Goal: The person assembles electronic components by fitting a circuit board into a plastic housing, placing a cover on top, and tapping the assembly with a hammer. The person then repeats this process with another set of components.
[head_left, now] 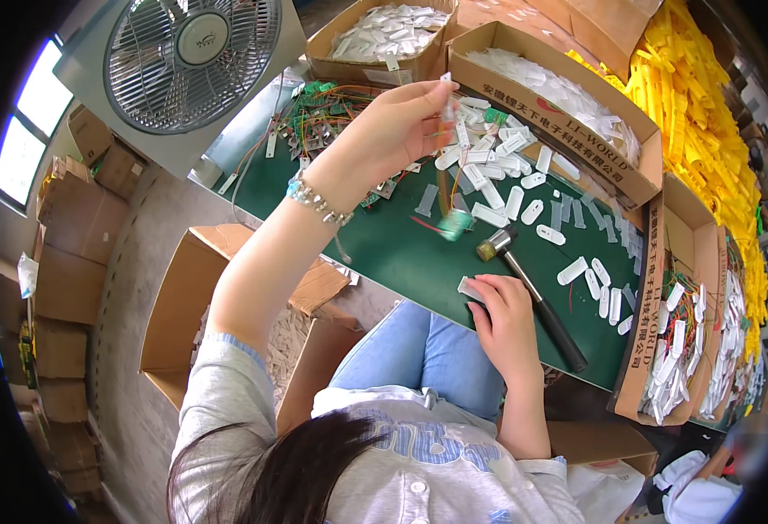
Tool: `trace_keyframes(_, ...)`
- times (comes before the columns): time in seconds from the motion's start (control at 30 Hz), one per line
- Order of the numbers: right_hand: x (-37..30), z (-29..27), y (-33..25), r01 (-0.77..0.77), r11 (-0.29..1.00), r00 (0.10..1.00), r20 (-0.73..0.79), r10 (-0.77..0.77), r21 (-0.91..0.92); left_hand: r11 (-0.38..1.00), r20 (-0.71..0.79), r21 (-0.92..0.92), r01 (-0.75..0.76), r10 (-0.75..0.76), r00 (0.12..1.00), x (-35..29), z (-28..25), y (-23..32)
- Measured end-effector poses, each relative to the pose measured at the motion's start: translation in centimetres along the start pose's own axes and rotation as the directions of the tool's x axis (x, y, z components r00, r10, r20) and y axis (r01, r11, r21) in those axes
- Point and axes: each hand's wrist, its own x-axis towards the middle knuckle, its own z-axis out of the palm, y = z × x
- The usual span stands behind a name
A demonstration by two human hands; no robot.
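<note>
My left hand (410,120) is raised above the far part of the green table (380,236). Its thumb and fingers pinch a small white strip (448,98). Thin wires trail down below that hand, and a small green circuit board (456,224), smeared by motion, hangs over the table. My right hand (505,316) rests at the table's near edge. A small translucent plastic piece (469,288) sits at its fingertips, partly covered by them. Just right of this hand lies a hammer (543,316) with a metal head and black handle.
Many white oval plastic casings (489,215) are scattered across the table. Wired green boards (318,109) pile up at the far left. Cardboard boxes of parts (563,131) line the far and right edges. A fan (193,65) stands far left; an open carton (174,323) sits below the table.
</note>
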Motion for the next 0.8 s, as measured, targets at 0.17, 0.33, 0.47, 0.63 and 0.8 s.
trace_keyframes(0.17, -0.8, 0.2, 0.5, -0.022, 0.999, 1.0, -0.023, 0.021, -0.046, 0.993, 0.013, -0.089, -0.082, 0.083, 0.996, -3.2, -1.7, -1.5)
trace_keyframes(0.33, -0.9, 0.3, 0.5, -0.071, 0.996, 0.996, -0.057, 0.075, 0.056, 0.546, 0.284, 0.724, -0.422, 0.321, 0.903, -6.7, 0.3, -8.2)
trace_keyframes(0.47, -1.2, 0.2, 0.9, -0.079, 0.993, 0.994, -0.064, 0.085, 0.087, 0.498, 0.411, 0.718, -0.487, 0.262, 0.873, -8.5, 1.9, -11.8)
trace_keyframes(0.63, -0.8, -0.2, 0.5, -0.148, 0.966, 0.986, -0.045, 0.161, 0.214, 0.447, 0.458, 0.73, -0.517, 0.242, 0.855, -9.0, 0.8, -13.3)
trace_keyframes(0.8, -0.9, -0.2, 0.8, -0.109, 0.978, 0.993, -0.032, 0.116, 0.179, 0.357, 0.444, 0.762, -0.54, 0.318, 0.837, -8.9, 1.4, -14.0)
